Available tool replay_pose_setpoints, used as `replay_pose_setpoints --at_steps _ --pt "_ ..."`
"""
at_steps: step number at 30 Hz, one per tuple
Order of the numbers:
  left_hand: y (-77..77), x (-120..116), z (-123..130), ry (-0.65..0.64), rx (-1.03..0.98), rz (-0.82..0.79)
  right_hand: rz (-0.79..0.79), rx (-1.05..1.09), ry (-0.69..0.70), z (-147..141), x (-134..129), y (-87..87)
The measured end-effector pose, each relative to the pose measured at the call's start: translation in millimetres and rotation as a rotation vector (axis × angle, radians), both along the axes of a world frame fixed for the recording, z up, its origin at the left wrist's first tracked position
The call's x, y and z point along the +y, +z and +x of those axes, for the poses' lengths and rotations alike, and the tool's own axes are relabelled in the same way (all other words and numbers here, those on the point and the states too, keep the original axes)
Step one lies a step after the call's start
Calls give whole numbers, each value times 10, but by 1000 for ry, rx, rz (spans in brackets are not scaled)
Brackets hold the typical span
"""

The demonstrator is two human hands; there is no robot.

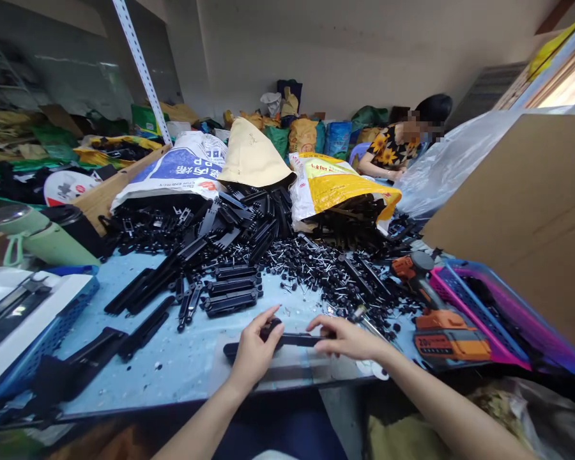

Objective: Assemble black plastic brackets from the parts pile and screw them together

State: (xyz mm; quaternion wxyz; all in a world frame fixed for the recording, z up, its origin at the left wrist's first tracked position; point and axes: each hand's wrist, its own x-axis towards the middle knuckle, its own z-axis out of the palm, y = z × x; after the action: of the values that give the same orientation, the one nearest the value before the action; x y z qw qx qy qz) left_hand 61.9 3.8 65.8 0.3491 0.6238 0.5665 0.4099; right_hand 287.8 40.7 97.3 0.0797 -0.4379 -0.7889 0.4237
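Left hand (259,345) pinching a long black plastic part (298,340) over the pale-blue tabletop (186,361), right hand (344,338) curled on its other end, silver-shafted black screws (294,259) heaped beyond, orange-and-grey cordless drill (443,322) rightward.

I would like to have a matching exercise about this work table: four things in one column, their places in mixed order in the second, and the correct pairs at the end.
Things
1. Long black part
2. Orange power tool
3. Green flask
4. Beige sack

Places
A. Beside the pink basket
B. Between the blue-and-white sack and the yellow-and-white sack
C. In the left hand, with the right hand at its other end
D. Toward the left edge of the picture

Right pairs: 1-C, 2-A, 3-D, 4-B
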Motion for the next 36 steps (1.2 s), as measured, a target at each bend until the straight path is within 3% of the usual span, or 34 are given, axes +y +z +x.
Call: replay_pose_setpoints --at_steps 2,5,8,13,17,27,33,36 --pt "31 1 72 44 23 -11 166 -134 85 -152 -144 -4" --pt "-12 2 19 -60 190 31 340 -294 195 -196 -205 -19" --pt "-96 25 -136 -251 429 70 363 -404 309 -173 -188 -96" --pt "-131 52 -227 -438 674 62 406 -515 281 -253 -214 -277" --pt "-125 31 -199 -439 702 125 448 -523 247 -297 -287 -283" --pt "-231 -10 -246 -333 682 188 591 -559 186 -385 -341 -63" --pt "-192 -52 -249 -358 675 144 539 -537 243 -289 -171 13" --pt "-130 195 -164 -430 678 136 482 -466 193 -273 90 -47"
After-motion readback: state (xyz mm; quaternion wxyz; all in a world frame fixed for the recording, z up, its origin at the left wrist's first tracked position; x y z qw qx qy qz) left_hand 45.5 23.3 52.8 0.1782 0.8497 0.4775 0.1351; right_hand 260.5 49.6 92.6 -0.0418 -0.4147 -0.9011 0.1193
